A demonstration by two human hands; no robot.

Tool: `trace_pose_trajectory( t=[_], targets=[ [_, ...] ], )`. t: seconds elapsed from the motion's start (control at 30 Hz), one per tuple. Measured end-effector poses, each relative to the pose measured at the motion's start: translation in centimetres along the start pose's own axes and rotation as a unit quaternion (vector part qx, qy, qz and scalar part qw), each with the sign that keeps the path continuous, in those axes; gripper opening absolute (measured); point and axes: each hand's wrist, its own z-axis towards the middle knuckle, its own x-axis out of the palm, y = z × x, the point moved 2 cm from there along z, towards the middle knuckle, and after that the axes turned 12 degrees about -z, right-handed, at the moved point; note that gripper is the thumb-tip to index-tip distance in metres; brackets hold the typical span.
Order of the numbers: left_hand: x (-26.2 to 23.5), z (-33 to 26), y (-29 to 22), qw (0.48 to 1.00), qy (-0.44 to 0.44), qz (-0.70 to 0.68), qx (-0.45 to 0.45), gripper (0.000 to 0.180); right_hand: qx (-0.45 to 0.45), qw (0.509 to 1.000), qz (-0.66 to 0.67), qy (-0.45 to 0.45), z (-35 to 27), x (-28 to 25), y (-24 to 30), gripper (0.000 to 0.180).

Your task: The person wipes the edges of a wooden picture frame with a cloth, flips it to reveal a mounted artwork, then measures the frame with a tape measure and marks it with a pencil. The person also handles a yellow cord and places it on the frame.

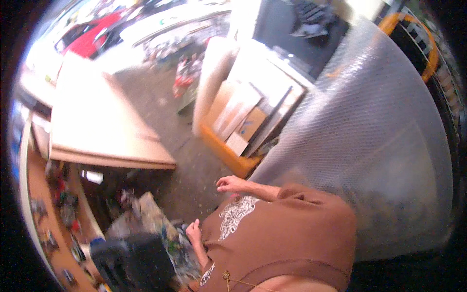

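Both arms hang near my brown T-shirt (pixel 287 233), which has a white print on its front. My right hand (pixel 230 184) is in front of the shirt, its fingers loosely bent and apart, with nothing visible in them. Its nearest neighbour is the orange-edged cart (pixel 226 155), which carries flat boards and cardboard pieces (pixel 253 127). My left hand (pixel 193 231) is lower, beside the shirt's hem, fingers slightly spread and seemingly holding nothing. It is above clutter and clear plastic film (pixel 182 255), close to a dark box-like case (pixel 134 263). Blur softens both hands.
A huge roll of bubble wrap (pixel 360 136) stands at my right. Large flat cardboard sheets (pixel 104 121) lie at the left, above a wooden shelf (pixel 56 219) with small tools. Grey floor (pixel 151 97) runs between. Beyond are a dark bin (pixel 292 29) and a red car (pixel 95 36).
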Motion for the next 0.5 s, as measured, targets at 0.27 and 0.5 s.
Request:
trace_pose_trajectory(
  t=[0.27,0.5],
  targets=[
    [2.9,12.9,1.8,0.962,0.178,0.205,-0.035,0.04,-0.145,0.867,-0.119,-0.461,-19.9,-23.6,15.3,0.031],
    [4.7,18.3,3.7,0.958,0.194,0.146,-0.154,0.032,0.107,0.347,-0.408,-0.837,-40.7,-39.4,20.8,0.029]
  ],
)
